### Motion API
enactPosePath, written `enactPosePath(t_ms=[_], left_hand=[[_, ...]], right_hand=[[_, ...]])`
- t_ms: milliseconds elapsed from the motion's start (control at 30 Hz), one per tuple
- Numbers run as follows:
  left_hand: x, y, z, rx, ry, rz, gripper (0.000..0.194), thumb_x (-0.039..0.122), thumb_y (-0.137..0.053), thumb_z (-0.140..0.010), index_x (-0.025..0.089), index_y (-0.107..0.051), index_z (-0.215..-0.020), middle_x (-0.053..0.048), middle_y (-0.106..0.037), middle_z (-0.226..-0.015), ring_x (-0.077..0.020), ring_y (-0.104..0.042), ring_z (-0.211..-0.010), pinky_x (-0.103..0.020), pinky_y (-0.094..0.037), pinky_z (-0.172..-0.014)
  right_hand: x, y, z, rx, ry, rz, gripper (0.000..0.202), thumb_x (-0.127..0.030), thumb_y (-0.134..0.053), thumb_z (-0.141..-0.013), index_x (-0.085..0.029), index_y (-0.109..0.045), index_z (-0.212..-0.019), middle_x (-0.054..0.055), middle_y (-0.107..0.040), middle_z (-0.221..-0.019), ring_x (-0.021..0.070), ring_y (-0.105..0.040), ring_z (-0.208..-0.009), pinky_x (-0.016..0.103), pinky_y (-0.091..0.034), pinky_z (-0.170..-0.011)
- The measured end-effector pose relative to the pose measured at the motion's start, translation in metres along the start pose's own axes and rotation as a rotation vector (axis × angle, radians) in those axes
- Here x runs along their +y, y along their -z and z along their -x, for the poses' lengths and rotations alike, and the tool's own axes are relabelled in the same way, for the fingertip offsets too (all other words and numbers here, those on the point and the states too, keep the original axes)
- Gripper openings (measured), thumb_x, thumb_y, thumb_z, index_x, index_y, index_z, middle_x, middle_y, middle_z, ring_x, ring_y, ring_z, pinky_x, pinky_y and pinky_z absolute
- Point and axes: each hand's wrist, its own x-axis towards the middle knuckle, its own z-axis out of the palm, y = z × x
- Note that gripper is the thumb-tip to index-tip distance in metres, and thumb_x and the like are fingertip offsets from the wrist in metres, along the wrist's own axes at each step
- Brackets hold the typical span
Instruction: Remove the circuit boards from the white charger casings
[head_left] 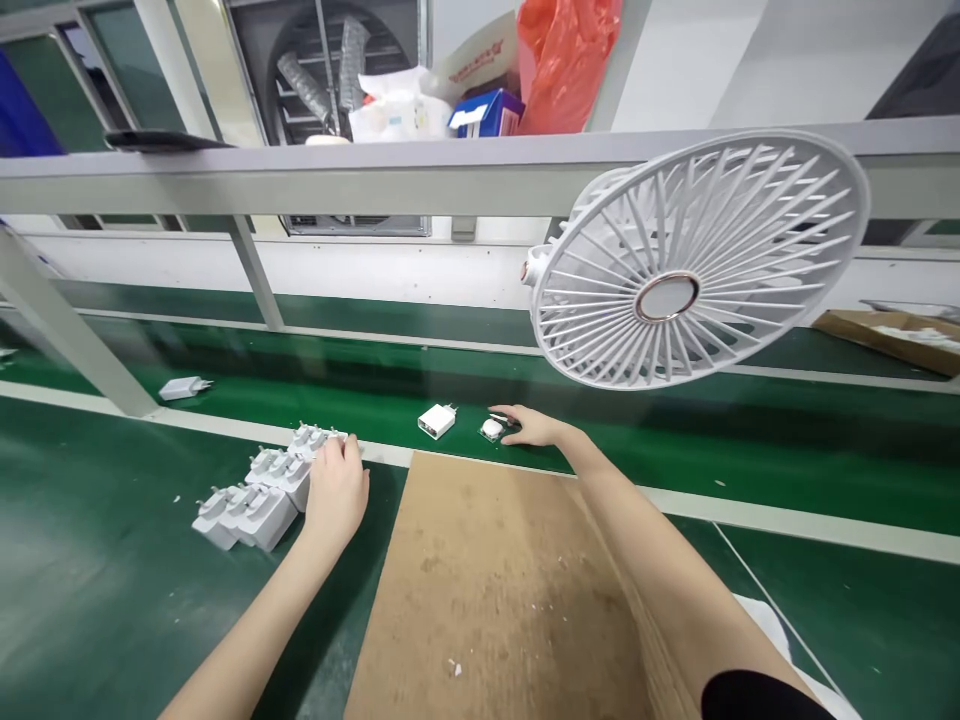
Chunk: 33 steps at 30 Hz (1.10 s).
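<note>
My left hand [339,490] is at the right end of a cluster of white plug chargers [262,490], its fingers curled down over the end charger. The chargers stand in short rows with their pins up. Across the bench my right hand [534,428] reaches over the green strip, thumb and fingers closed around a small dark object that I cannot make out. Beside those fingertips lies a small clear piece with a round white part [491,429]. A single white charger [437,421] lies to its left on the green strip.
A brown board [495,590] with small white scraps lies in front of me. Another white charger [184,388] rests farther left. A white fan [697,265] hangs low at the upper right, below a shelf rail [337,165]. A cardboard box [892,335] stands far right.
</note>
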Motion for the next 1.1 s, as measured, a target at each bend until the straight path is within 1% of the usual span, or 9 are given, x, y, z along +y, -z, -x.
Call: enactPosePath(t_ms=[100,233,467,600,733,833,933,1033,1100], left_hand=[[0.002,0.001,0.001,-0.005,-0.003,0.017,0.019,0.01,-0.052,-0.076,0.012,-0.06,-0.093,-0.015,-0.052,-0.095,-0.0286,-0.058,-0.084,-0.039,-0.05,-0.07],[0.005,0.006,0.002,-0.008,0.01,0.021,0.016,0.009,-0.05,-0.078,0.013,-0.06,-0.089,-0.017,-0.051,-0.101,-0.028,-0.059,-0.085,-0.038,-0.05,-0.07],[0.009,0.013,0.003,-0.061,0.09,0.151,0.018,0.016,-0.042,-0.084,0.014,-0.059,-0.087,-0.015,-0.057,-0.088,-0.0313,-0.06,-0.082,-0.036,-0.047,-0.063],[0.019,0.023,0.005,-0.083,0.151,0.363,0.014,0.017,-0.042,-0.084,0.017,-0.056,-0.085,-0.012,-0.056,-0.091,-0.0263,-0.061,-0.073,-0.032,-0.044,-0.056],[0.035,0.043,0.021,-0.087,0.229,0.671,0.011,0.027,-0.052,-0.081,0.02,-0.051,-0.09,-0.009,-0.057,-0.097,-0.0224,-0.062,-0.073,-0.034,-0.049,-0.062],[0.052,0.054,0.038,-0.117,0.279,0.938,0.027,0.037,-0.052,-0.084,0.021,-0.046,-0.104,-0.007,-0.06,-0.097,-0.0196,-0.065,-0.076,-0.033,-0.053,-0.069],[0.068,0.06,0.054,-0.251,0.38,1.335,0.041,0.044,-0.055,-0.083,0.019,-0.047,-0.115,-0.006,-0.065,-0.088,-0.0186,-0.066,-0.075,-0.03,-0.054,-0.065],[0.078,0.062,0.066,-0.437,0.659,1.897,0.047,0.037,-0.072,-0.073,0.018,-0.057,-0.114,-0.005,-0.067,-0.086,-0.0163,-0.065,-0.074,-0.026,-0.053,-0.065],[0.081,0.063,0.073,-0.497,0.817,2.072,0.044,0.029,-0.077,-0.07,0.019,-0.063,-0.11,-0.006,-0.068,-0.092,-0.0151,-0.064,-0.076,-0.024,-0.053,-0.066]], right_hand=[[-0.01,0.0,-0.007,-0.029,0.052,-0.018,0.031,-0.032,-0.057,-0.092,-0.016,-0.055,-0.118,0.008,-0.058,-0.118,0.0208,-0.059,-0.1,0.042,-0.051,-0.084],[-0.027,0.002,0.003,-0.021,0.071,-0.042,0.029,-0.034,-0.057,-0.091,-0.015,-0.057,-0.113,0.006,-0.06,-0.111,0.0197,-0.061,-0.094,0.04,-0.052,-0.08],[-0.078,-0.033,0.111,-0.08,0.179,-0.122,0.026,-0.035,-0.06,-0.09,-0.014,-0.06,-0.104,0.004,-0.062,-0.1,0.016,-0.062,-0.085,0.034,-0.053,-0.073],[-0.06,-0.018,0.129,0.037,0.021,-0.092,0.029,-0.035,-0.058,-0.091,-0.016,-0.057,-0.113,0.007,-0.059,-0.114,0.0192,-0.06,-0.097,0.039,-0.052,-0.082],[-0.012,0.005,0.101,0.209,-0.336,0.029,0.031,-0.035,-0.056,-0.092,-0.017,-0.055,-0.118,0.009,-0.056,-0.119,0.021,-0.058,-0.101,0.042,-0.05,-0.085],[0.002,-0.003,0.081,0.234,-0.462,0.073,0.029,-0.035,-0.057,-0.092,-0.016,-0.057,-0.113,0.007,-0.059,-0.113,0.019,-0.06,-0.095,0.038,-0.052,-0.08],[-0.003,-0.018,0.072,0.28,-0.477,0.084,0.028,-0.035,-0.056,-0.092,-0.016,-0.058,-0.111,0.007,-0.06,-0.11,0.0181,-0.061,-0.092,0.037,-0.053,-0.078],[-0.014,-0.022,0.08,0.354,-0.428,0.076,0.025,-0.035,-0.056,-0.092,-0.015,-0.059,-0.107,0.006,-0.061,-0.105,0.0168,-0.061,-0.088,0.035,-0.053,-0.076],[-0.024,-0.018,0.099,0.417,-0.34,0.062,0.024,-0.036,-0.057,-0.091,-0.015,-0.06,-0.101,0.005,-0.062,-0.101,0.0154,-0.061,-0.084,0.034,-0.053,-0.074]])
